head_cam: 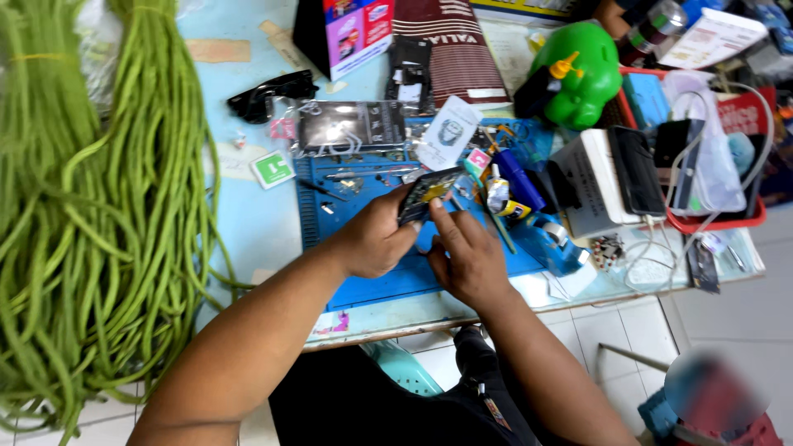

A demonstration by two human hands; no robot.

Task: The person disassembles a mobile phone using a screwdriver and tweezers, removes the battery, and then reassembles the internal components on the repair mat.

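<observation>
Above the blue work mat point(388, 272), an opened phone point(427, 193), dark, its inner parts showing yellow and grey, tilted up off the surface. Clamped along its lower left edge by the left hand point(372, 241), fingers curled tight around it. Touched from the right by the right hand point(467, 258), forefinger stretched up to the phone's lower edge; whether anything is pinched between those fingers, impossible to tell. Just behind the phone, on the mat, small metal tools point(363, 173) and a clear packet with a dark part inside point(351, 125). Beside them a white card point(447, 132) and a dark blue tube point(519, 180). Farther right, a white box point(588, 177) with a black phone point(636, 169) lying on it, and a red tray point(717, 221) holding white cables. Behind those, a green piggy bank point(582, 74). Near the mat's far left corner, black sunglasses point(271, 93). Far left, well apart from the hands, thick bundles of long green beans point(91, 215) draped over the pale blue table point(256, 223).
</observation>
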